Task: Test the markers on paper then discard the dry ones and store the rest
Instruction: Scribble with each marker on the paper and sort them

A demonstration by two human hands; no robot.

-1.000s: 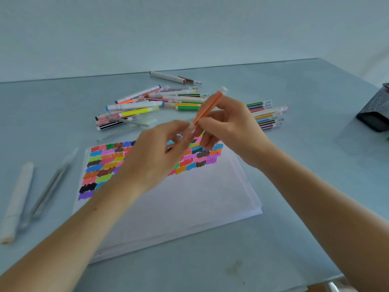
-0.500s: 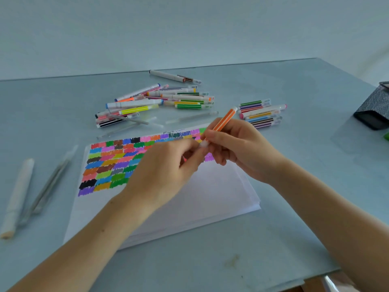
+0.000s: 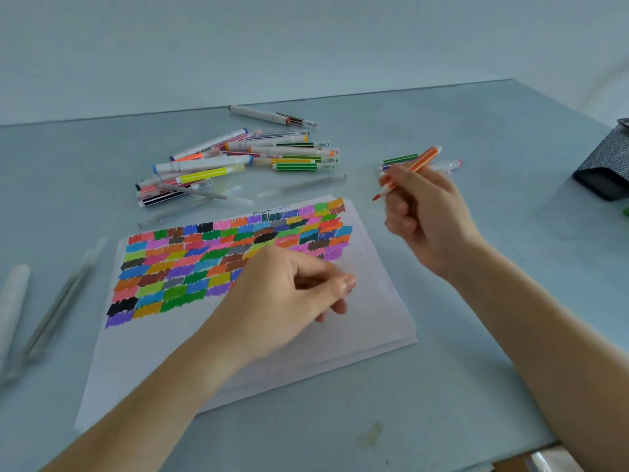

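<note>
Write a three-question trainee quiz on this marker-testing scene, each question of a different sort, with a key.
1. True or false: the orange marker in the right hand is uncapped.
2. Where does the left hand sit? A) on the marker pile B) over the paper C) on the dark pouch
3. Fill in: the paper's swatches cover its ____ part, nearer the marker pile.

Key: 1 true, its bare tip points down-left. 2 B. 3 far.
</note>
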